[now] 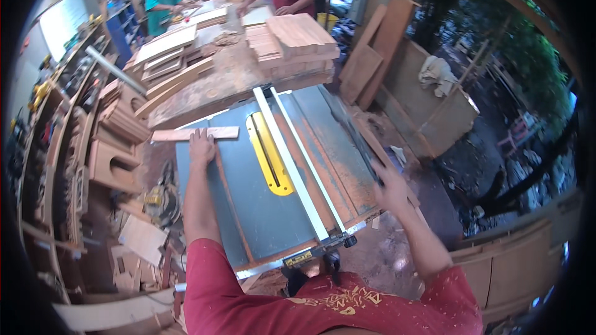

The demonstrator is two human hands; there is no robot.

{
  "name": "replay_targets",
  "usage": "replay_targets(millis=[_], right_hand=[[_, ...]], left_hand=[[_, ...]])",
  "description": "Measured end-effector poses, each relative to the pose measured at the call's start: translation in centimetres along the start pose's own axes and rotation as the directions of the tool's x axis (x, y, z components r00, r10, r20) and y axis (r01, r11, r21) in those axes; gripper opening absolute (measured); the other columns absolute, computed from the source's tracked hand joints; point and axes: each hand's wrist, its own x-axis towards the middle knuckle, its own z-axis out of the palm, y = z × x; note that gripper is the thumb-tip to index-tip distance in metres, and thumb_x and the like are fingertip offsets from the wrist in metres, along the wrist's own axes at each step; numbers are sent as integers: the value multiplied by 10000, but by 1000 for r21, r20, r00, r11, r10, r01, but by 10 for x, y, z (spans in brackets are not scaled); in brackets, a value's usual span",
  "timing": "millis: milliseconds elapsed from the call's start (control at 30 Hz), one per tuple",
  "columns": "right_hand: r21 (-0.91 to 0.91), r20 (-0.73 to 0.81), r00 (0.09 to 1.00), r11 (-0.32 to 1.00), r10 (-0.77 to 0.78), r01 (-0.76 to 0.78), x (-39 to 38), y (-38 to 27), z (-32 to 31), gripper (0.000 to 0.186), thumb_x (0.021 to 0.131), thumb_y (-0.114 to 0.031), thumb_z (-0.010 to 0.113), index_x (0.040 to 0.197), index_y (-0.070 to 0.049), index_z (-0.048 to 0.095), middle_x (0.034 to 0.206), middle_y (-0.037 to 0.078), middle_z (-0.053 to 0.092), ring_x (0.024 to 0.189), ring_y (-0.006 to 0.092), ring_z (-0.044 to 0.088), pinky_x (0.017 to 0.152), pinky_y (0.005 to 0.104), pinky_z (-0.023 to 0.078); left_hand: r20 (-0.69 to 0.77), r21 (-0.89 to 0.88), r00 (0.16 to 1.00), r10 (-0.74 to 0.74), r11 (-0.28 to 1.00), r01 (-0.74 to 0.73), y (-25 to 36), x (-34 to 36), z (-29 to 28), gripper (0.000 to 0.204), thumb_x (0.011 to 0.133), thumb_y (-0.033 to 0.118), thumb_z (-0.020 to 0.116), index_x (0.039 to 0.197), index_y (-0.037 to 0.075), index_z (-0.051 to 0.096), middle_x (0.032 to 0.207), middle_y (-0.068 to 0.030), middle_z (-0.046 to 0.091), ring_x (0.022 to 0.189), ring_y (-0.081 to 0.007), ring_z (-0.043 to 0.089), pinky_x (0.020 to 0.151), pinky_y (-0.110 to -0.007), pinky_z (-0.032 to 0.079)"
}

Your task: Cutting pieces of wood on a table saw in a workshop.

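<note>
My left hand (202, 146) rests on a short, pale wooden board (225, 132), with its fingers over the top and near edge. The board lies crosswise at the far left of a grey table saw top (217, 223), its left end jutting past the side. A yellow throat plate (269, 155) with a dark slot is set into the saw top, and no raised blade can be made out. Right of it runs a pale rip fence (292, 164). Beyond the saw's right edge, my right hand (390, 187) is blurred beside a long dark bar (354, 130); whether it grips anything is unclear.
Stacked boards (301, 40) and panels (167, 46) cover a bench beyond the saw, where two people work. Shelves of tools (53, 142) and cut wooden pieces (115, 164) crowd the left. Planks (388, 37) lean at the right; a power tool (161, 198) sits low left.
</note>
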Motion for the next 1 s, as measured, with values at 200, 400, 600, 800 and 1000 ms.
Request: replay_targets(millis=[200,400,600,800,1000], right_hand=[[-18,55,972,974,227,-226,223,-52,-3,469,871,-219,600,1329,-144,669,1182,245,694,1081,432,663,949,500,525],[-257,76,953,930,292,-264,312,-67,32,502,842,-170,593,1342,-172,645,1175,211,708,1101,391,682,960,501,545],[-168,45,999,986,-3,10,276,-77,75,508,839,-157,602,1339,-225,658,1125,200,703,1040,407,670,895,506,539],[42,136,990,999,-40,35,107,-60,58,496,860,-256,637,1355,-254,658,1081,160,702,1013,364,676,898,459,544],[-42,109,992,997,69,-65,-1,25,45,523,848,-340,676,1343,-169,664,1039,145,715,973,342,695,851,444,551]], left_hand=[[48,-60,999,24,998,-21,12,-1,6,459,1039,433,467,1394,166,584,1534,-207,428,1434,-425,352,1147,-624,319],[-146,-185,984,105,974,-132,-25,-91,-20,404,892,274,711,1171,-10,635,1275,-285,553,1238,-438,502,1058,-529,419],[-208,-351,942,-262,919,178,-72,-203,-54,641,866,219,723,1418,-22,503,1363,-307,551,1304,-462,506,1152,-481,368],[43,-545,875,-482,723,424,-160,-322,-100,758,840,266,743,1444,-92,460,1346,-299,599,1237,-399,601,1061,-424,456],[37,-382,723,-690,659,648,-228,-462,-110,844,849,325,693,1512,-92,377,1465,-323,503,1376,-421,493,1143,-441,387]])
